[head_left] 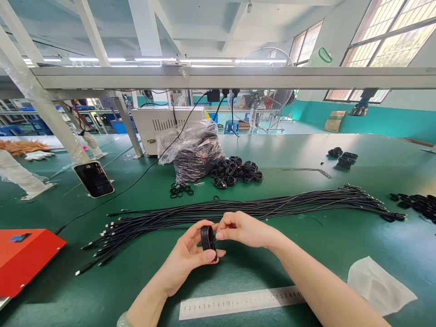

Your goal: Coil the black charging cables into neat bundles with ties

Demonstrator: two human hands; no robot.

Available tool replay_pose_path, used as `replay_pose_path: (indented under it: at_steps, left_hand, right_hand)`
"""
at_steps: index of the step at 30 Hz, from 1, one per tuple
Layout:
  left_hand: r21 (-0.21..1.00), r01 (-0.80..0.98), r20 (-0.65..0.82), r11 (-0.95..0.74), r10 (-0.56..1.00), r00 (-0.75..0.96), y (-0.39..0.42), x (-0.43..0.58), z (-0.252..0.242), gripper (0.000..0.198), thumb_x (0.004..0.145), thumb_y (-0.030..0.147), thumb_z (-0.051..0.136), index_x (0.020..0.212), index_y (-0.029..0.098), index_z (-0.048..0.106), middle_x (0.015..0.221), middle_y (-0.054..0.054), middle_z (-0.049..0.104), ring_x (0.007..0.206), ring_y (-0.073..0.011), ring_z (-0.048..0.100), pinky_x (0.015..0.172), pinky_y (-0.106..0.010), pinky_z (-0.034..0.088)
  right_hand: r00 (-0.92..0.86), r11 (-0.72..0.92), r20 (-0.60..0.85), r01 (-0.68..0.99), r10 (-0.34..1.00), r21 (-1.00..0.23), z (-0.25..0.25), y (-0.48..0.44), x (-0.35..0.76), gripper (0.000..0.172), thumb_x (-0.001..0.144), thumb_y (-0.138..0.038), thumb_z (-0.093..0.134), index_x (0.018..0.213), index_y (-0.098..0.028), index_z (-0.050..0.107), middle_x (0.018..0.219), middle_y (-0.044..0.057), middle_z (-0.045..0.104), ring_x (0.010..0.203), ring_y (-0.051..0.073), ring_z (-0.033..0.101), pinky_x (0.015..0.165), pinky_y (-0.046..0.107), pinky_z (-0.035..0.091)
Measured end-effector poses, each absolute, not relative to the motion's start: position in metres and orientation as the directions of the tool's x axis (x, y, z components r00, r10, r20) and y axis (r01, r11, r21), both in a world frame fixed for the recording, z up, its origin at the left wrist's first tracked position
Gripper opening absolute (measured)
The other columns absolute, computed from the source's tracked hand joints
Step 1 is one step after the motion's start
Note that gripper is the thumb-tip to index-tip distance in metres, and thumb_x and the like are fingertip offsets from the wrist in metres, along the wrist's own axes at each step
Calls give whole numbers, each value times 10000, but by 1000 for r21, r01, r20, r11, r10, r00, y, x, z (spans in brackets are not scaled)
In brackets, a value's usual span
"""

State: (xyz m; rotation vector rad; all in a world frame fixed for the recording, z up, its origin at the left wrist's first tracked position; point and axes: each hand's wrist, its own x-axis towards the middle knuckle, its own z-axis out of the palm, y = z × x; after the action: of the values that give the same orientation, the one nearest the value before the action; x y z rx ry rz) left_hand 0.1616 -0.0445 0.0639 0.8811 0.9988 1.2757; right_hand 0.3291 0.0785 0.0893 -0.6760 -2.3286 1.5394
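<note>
Fingers of the left hand (184, 261) curled closed around a small coil of black cable (207, 240), gripping it upright, while the right hand (245, 229) pinched its top edge between thumb and forefinger. The coil was held just in front of a long bundle of black cables (238, 211) lying across a green mat (102, 290). Beyond that bundle sat a heap of coiled cables (235, 171) and a bulging plastic bag (197, 154); on the near side lay a flat ruler (240, 303), and beside its left end, a red box (23, 259).
</note>
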Motion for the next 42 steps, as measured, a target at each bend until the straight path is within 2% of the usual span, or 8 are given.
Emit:
replay_pose_path:
  at_steps: [4, 11, 17, 25, 30, 32, 37, 42]
  left_hand:
    - [939, -340, -44, 59, 998, 52, -46, 160, 64, 568, 669, 233, 812, 1172, 340, 573, 1581, -71, 243, 974, -318, 695, 814, -430, 562]
    - [960, -273, -73, 59, 996, -44, -42, 163, 57, 651, 639, 179, 826, 1218, 288, 550, 1223, -95, 640, 928, -264, 699, 847, -404, 543]
    - [974, -223, -53, 31, 994, -95, -43, 168, 59, 647, 609, 156, 831, 1200, 285, 600, 1173, -48, 640, 888, -200, 668, 793, -330, 542]
    - [976, -216, -58, 39, 995, -84, -45, 168, 64, 627, 600, 142, 834, 1181, 266, 631, 1159, -61, 659, 832, -183, 655, 754, -321, 536]
    - [965, -255, -87, 64, 993, -81, -42, 166, 61, 742, 659, 232, 818, 1324, 303, 495, 1186, -96, 665, 882, -234, 696, 791, -357, 526]
    - [959, -270, -111, 82, 989, -96, -41, 164, 63, 723, 702, 254, 792, 1341, 306, 460, 1223, -116, 657, 884, -236, 707, 804, -361, 525]
    - [933, -337, -140, 127, 990, -17, -42, 160, 67, 393, 733, 294, 765, 1089, 200, 630, 1285, -155, 625, 976, -296, 692, 762, -359, 552]
    - [913, -390, -119, 116, 993, 17, -43, 158, 65, 396, 750, 297, 757, 1111, 174, 652, 1085, -138, 730, 928, -261, 705, 652, -259, 534]
  right_hand:
    - [-796, 176, -137, 292, 590, -940, 87, 83, 332, 285, 818, -442, 633, 779, -160, 645, 681, -16, 541, 568, 101, 433, 527, 241, 340]
    - [-816, 41, -166, 226, 554, -973, 103, 72, 332, 302, 783, -467, 669, 762, -166, 652, 618, -34, 536, 539, 85, 389, 496, 228, 289]
    - [-793, -73, -157, 141, 588, -987, 93, 53, 315, 318, 614, -406, 806, 598, -161, 604, 589, -18, 583, 592, 114, 491, 546, 240, 338]
    - [-771, -74, -121, 96, 625, -993, 88, 50, 312, 363, 596, -384, 806, 530, -171, 520, 505, -62, 458, 515, 85, 394, 501, 231, 283]
    - [-754, 133, -81, 218, 652, -967, 92, 59, 320, 351, 809, -497, 611, 692, -167, 597, 650, -2, 567, 599, 126, 493, 549, 254, 358]
    - [-720, 289, 7, 269, 694, -919, 96, 62, 325, 337, 746, -490, 689, 866, -182, 626, 825, 27, 622, 729, 166, 550, 640, 285, 419]
    - [-820, 700, 292, 172, 491, -693, 92, 55, 324, 982, 508, -385, 877, 1359, -283, 398, 1373, 103, 477, 1280, 312, 394, 1009, 448, 323]
    - [-836, 826, 393, 120, 384, -551, 84, 47, 313, 758, 614, -416, 815, 1278, -252, 489, 1255, 96, 598, 1222, 292, 486, 1040, 461, 246]
